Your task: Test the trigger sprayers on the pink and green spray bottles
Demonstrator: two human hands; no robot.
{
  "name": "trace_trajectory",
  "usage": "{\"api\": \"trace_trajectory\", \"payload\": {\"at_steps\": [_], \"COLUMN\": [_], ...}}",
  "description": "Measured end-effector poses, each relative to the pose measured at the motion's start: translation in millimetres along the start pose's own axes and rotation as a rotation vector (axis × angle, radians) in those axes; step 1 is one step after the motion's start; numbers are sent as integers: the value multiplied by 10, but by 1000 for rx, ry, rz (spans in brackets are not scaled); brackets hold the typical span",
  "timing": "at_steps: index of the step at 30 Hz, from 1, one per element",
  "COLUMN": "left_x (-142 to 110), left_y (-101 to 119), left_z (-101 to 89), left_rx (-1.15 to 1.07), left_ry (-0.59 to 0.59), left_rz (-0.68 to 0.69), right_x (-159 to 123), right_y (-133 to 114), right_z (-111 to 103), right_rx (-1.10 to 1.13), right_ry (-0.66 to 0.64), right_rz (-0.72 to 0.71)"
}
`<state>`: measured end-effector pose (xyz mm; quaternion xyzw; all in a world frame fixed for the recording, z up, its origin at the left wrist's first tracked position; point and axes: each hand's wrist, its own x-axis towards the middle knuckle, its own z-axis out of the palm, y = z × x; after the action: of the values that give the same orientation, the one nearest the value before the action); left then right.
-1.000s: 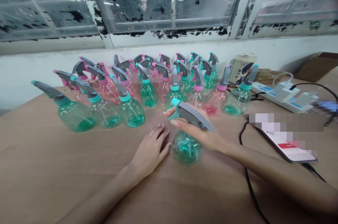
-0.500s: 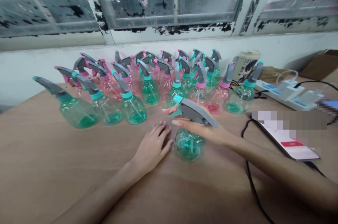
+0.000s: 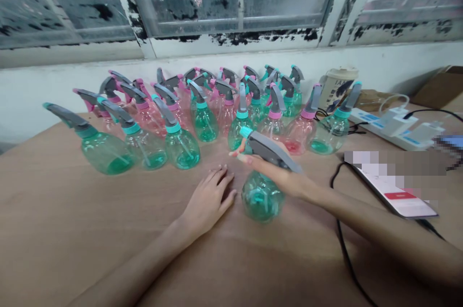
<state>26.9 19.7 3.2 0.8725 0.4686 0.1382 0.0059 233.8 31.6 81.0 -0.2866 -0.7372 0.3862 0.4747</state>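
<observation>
My right hand is wrapped round the neck and trigger of a green spray bottle with a grey head and teal nozzle. The bottle is slightly tilted, with green liquid low inside; whether its base touches the table is unclear. The fingers largely hide the trigger. To its left, my left hand lies flat on the wooden table, fingers stretched out and holding nothing. Beyond both hands stand several more spray bottles, among them a green one and a pink one.
Spray bottles in several rows reach back to the white wall. At the right are a paper cup, a power strip with chargers, a phone and a black cable. A brown cardboard box stands behind.
My right hand and the bottle have shifted slightly to the right. Its fingers have drawn in on the trigger, which showed more before. My left hand has stayed in place.
</observation>
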Motion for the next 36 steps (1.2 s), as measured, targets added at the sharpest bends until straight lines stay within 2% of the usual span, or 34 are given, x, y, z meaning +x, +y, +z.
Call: {"api": "trace_trajectory", "payload": {"at_steps": [5, 15, 22, 25, 31, 36], "left_x": [5, 5, 7, 5, 5, 8], "left_y": [21, 24, 27, 27, 22, 23], "left_z": [-24, -29, -28, -20, -15, -18], "left_rx": [42, 39, 60, 66, 61, 58], "left_ry": [-43, -25, -32, -33, -3, -24], "left_rz": [-7, 0, -6, -3, 11, -6], "right_x": [38, -9, 36, 52, 8, 10], "right_y": [79, 94, 128, 88, 44, 38], "right_z": [7, -9, -7, -10, -15, -18], "right_rx": [104, 31, 68, 18, -117, -84], "right_ry": [44, 71, 39, 31, 129, 74], "right_rz": [-13, 15, -29, -26, -60, -25]}}
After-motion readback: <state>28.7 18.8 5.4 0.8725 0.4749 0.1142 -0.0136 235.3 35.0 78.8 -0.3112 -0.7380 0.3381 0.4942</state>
